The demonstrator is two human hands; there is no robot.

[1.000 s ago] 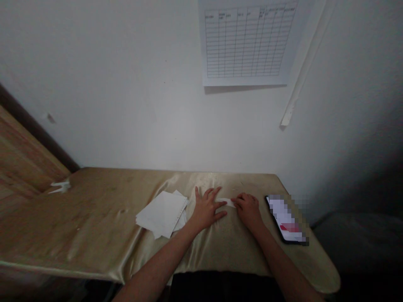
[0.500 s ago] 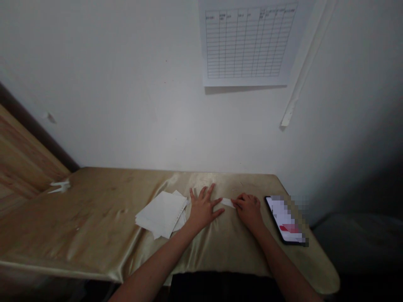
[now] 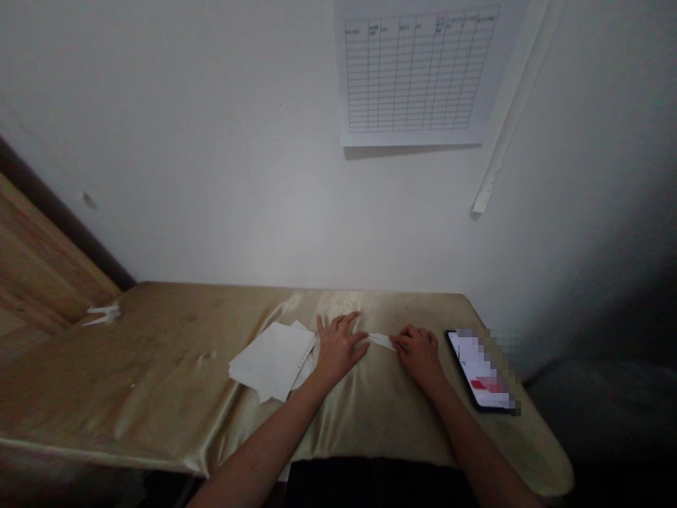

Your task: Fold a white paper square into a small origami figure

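Note:
A narrow strip of folded white paper (image 3: 381, 341) lies on the gold satin cloth between my two hands. My right hand (image 3: 419, 351) pinches its right end between thumb and fingertips, the other fingers curled in. At the strip's left end is my left hand (image 3: 339, 348), its fingers spread, with the index fingertip at the paper and the thumb tip a little apart below it. Left of that hand rests a loose stack of white paper sheets (image 3: 273, 358), some with a torn-looking edge.
A phone (image 3: 479, 374) with its screen lit lies to the right of my right hand. The cloth-covered table (image 3: 159, 374) meets a white wall with a printed grid sheet (image 3: 417, 77). White scraps (image 3: 106, 312) sit at the far left beside a wooden panel (image 3: 47, 261).
My left hand has shifted slightly left, its thumb and index finger closer together. The paper strip shows more of its left part and looks more creased. My right hand stays in place.

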